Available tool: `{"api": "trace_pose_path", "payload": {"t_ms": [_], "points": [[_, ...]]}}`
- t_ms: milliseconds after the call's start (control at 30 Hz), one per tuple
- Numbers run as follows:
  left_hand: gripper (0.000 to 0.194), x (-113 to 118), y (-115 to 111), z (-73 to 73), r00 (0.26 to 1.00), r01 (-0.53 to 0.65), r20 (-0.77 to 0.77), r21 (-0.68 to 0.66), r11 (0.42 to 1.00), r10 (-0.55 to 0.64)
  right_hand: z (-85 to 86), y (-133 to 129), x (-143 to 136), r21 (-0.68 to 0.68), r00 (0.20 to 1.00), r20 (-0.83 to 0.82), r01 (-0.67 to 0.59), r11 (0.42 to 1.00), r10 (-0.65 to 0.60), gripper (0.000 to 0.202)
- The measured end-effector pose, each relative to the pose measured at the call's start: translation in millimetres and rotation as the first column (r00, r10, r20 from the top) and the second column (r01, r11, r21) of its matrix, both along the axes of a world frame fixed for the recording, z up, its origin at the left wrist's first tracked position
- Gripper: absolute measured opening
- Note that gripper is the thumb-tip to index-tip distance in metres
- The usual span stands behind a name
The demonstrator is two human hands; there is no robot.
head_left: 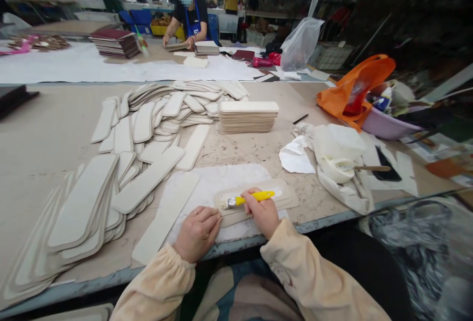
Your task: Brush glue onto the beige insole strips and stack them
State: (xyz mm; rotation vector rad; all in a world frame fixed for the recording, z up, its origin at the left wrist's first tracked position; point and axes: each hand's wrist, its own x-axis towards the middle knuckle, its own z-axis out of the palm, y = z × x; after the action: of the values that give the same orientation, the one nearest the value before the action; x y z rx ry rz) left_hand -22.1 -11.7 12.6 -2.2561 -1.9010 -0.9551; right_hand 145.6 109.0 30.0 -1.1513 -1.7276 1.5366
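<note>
Two bare hands meet at the lower centre: the right hand grasps the yellow handle of a flat brush close to its metal collar, presumably for close control of the bristles, which rest toward the left end of a pale rounded piece. The left hand has its fingers folded at that same end, likely to steady it; whether they pinch the edge or merely press, I cannot tell. A white sheet lies beneath the piece, perhaps to shield the table. Similar pieces form a neat stack above centre, squared up as if to keep them orderly, while a loose heap and an overlapping fan fill the left, their edges easy to reach. Right of centre, a cloth-draped holder has a wooden stick leaning out, near enough for the brush; its contents look cream and thick. Farther right, a lilac basin carries mixed white and dark items beside an orange bag, with something red showing inside the bag
</note>
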Motion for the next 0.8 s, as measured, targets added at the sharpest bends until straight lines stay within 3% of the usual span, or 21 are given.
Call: {"api": "trace_pose_path", "payload": {"t_ms": [100, 233, 333, 433, 500, 633, 733, 800], "points": [[0.012, 0, 0, 1.2, 1.000, 0.007, 0.003, 0.002, 1.000, -0.007, 2.0, 12, 22, 0.113, 0.993, 0.085, 0.067, 0.991, -0.077, 0.028], [0.013, 0, 0, 0.5, 1.000, 0.006, 0.015, -0.012, 1.000, -0.006, 19.1, 20, 45, 0.231, 0.973, 0.125, 0.161, 0.960, -0.193, 0.028], [0.013, 0, 0, -0.8, 1.000, 0.010, 0.017, -0.015, 1.000, -0.010, 24.5, 7, 32, 0.157, 0.993, 0.014, 0.111, 0.981, -0.114, 0.027], [0.013, -1, 0, -2.0, 1.000, 0.020, 0.012, -0.017, 1.000, -0.019, 15.4, -10, 6, 0.084, 0.999, -0.046, -0.013, 0.996, 0.017, 0.025], [0.013, -1, -1, -2.6, 1.000, 0.018, 0.006, -0.020, 1.000, -0.018, 6.5, -12, 1, 0.072, 0.999, -0.028, -0.038, 0.997, 0.040, 0.025], [0.014, -1, 0, -2.6, 1.000, 0.008, 0.005, -0.013, 1.000, -0.007, 1.7, 9, 34, 0.176, 0.991, 0.098, 0.076, 0.981, -0.094, 0.027], [0.014, 0, 0, -1.1, 1.000, 0.013, 0.007, -0.006, 1.000, -0.013, 12.2, 28, 68, 0.280, 0.952, 0.184, 0.190, 0.941, -0.247, 0.029], [0.013, 0, 1, -0.2, 1.000, 0.014, 0.001, -0.002, 1.000, -0.014, 19.3, 31, 73, 0.280, 0.944, 0.160, 0.238, 0.930, -0.289, 0.029]]}}
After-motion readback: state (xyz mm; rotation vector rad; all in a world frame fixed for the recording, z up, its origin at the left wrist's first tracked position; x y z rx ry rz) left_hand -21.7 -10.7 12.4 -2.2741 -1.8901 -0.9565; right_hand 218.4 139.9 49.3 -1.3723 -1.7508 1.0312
